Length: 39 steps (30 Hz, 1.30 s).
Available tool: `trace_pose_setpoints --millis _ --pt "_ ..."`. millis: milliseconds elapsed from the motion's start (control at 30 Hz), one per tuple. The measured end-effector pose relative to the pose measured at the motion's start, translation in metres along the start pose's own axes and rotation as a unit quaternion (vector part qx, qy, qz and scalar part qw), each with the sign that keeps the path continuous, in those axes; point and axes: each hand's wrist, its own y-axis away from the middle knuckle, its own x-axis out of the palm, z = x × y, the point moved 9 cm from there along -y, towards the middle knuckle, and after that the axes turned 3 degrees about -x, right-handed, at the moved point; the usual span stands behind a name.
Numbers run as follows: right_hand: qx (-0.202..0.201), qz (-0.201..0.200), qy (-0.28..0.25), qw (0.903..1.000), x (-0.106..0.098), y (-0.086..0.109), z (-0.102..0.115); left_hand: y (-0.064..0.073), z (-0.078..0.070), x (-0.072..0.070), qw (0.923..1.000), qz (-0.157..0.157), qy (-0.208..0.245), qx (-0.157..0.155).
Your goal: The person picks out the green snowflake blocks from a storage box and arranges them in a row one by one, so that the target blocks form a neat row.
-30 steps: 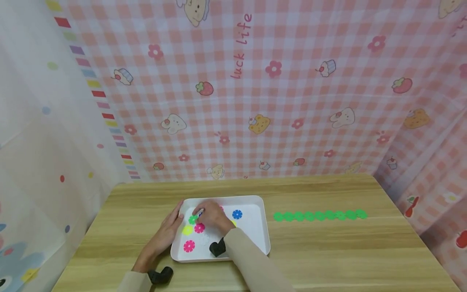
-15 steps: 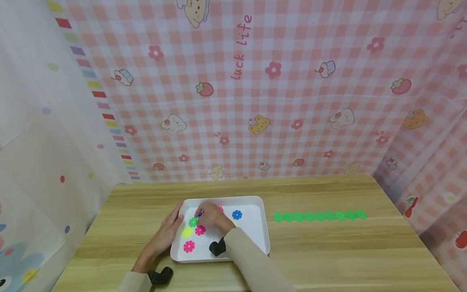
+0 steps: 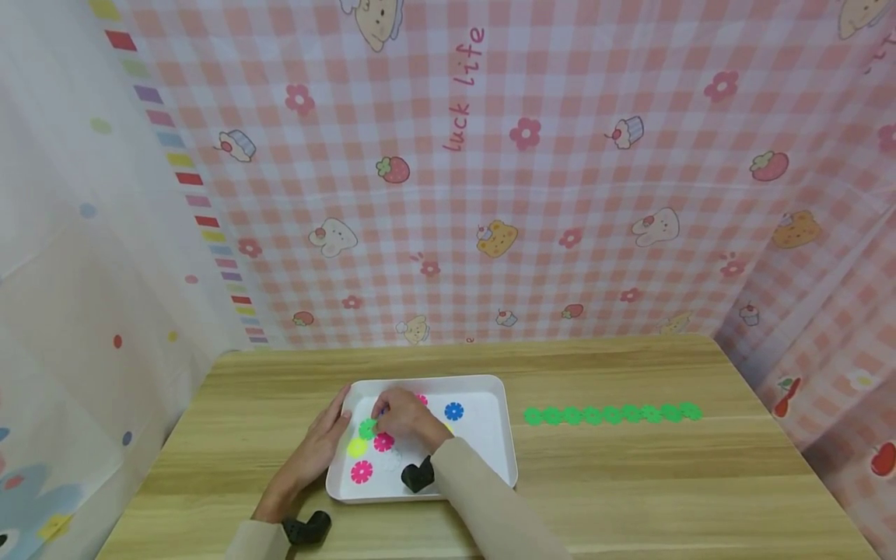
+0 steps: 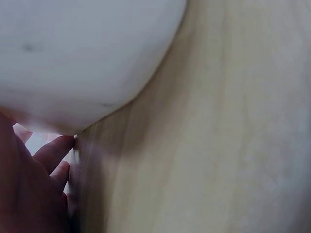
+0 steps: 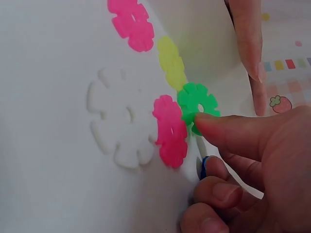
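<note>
A white tray (image 3: 483, 459) stands on the table with flower-shaped interlocking discs lying in it. My right hand (image 3: 409, 416) is over its left half and pinches a green disc (image 5: 197, 99) with the thumb in front. The index fingertip behind the disc is hidden. By the curled fingers shows the edge of a blue disc (image 5: 204, 167). Next to the green disc lie a pink disc (image 5: 170, 133), a yellow disc (image 5: 171, 63) and a clear disc (image 5: 109, 126). Along the tray's left rim rests my left hand (image 3: 318, 443), its fingers straight against the outer wall.
Right of the tray, a row of several green discs (image 3: 612, 414) runs across the wooden table (image 3: 630, 498). Another blue disc (image 3: 454, 411) and a further pink disc (image 3: 362, 471) lie in the tray. A checked curtain (image 3: 490, 194) hangs behind the table.
My right hand and the green disc have shifted slightly, the disc a little toward the tray's near side. The yellow and pink discs beside it have slid slightly nearer too. The left hand stays put.
</note>
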Motion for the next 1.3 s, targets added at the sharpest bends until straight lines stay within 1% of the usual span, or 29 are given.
trace_pose_setpoints --millis 200,300,733,933,1067,1300 --pt "0.003 0.0 -0.018 0.9998 0.0 0.002 0.0 -0.002 0.001 -0.001 1.0 -0.006 -0.001 0.007" --pt "0.003 -0.002 -0.033 0.9995 0.0 0.002 0.0 -0.002 0.0 0.0 1.0 -0.003 -0.001 0.008" --pt "-0.017 0.003 -0.066 0.9977 -0.001 0.004 -0.003 -0.002 -0.001 0.001 0.9999 -0.002 -0.012 0.001" --pt "-0.028 0.005 -0.049 0.9984 -0.007 0.009 -0.005 -0.001 0.0 0.001 0.9999 0.002 -0.006 -0.012" --pt "-0.037 0.005 -0.036 0.9986 -0.015 0.014 -0.004 0.001 0.0 0.0 0.9998 0.003 -0.011 -0.016" --pt "-0.042 0.002 -0.023 0.9989 -0.033 0.023 -0.003 0.001 -0.001 0.001 0.9998 0.007 -0.009 -0.016"
